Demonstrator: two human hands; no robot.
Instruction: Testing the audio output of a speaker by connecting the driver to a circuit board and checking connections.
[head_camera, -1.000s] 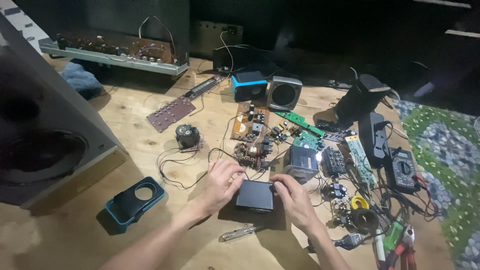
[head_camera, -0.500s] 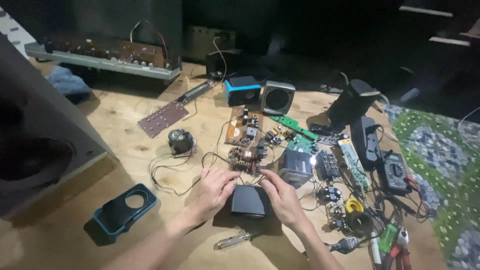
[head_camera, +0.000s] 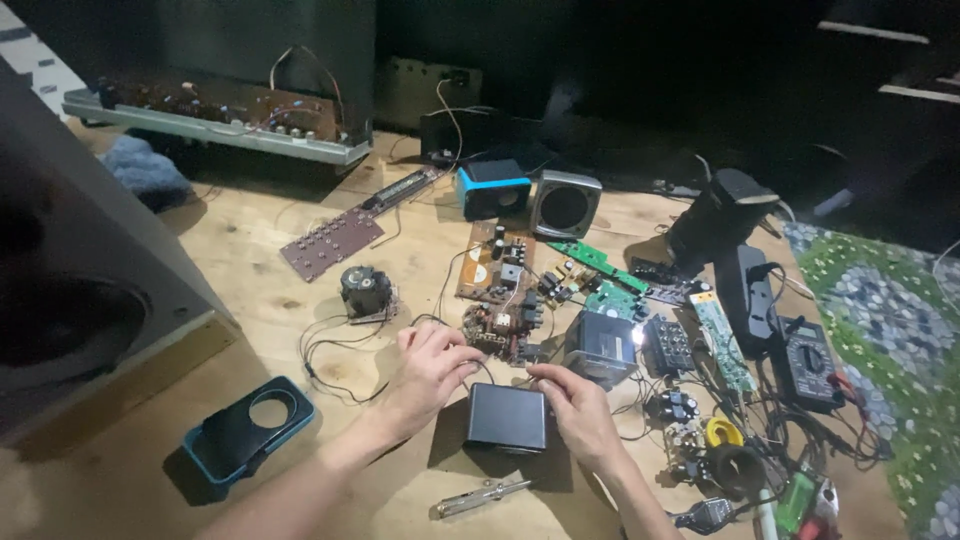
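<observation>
1. A small dark box (head_camera: 507, 416) sits on the wooden counter (head_camera: 280, 330), near its front edge, between the person's two hands.
2. The left hand (head_camera: 432, 368) rests at the box's upper left corner, fingers curled loosely; its grip touches the box's edge, but whether it pinches anything cannot be told.
3. The right hand (head_camera: 578, 410) lies against the box's right side, fingers bent and partly spread along that edge, closed on nothing.
4. Just behind the hands lies a brown circuit board (head_camera: 497, 330) with wires running off it.
5. A grey boxy unit (head_camera: 600, 346) stands right of that board.
6. In front of the box lies a small metal tool (head_camera: 482, 495).
7. A blue and black casing (head_camera: 246, 437) with a round hole lies well to the left.
8. A multimeter (head_camera: 808, 362) lies far right among tangled leads.
</observation>
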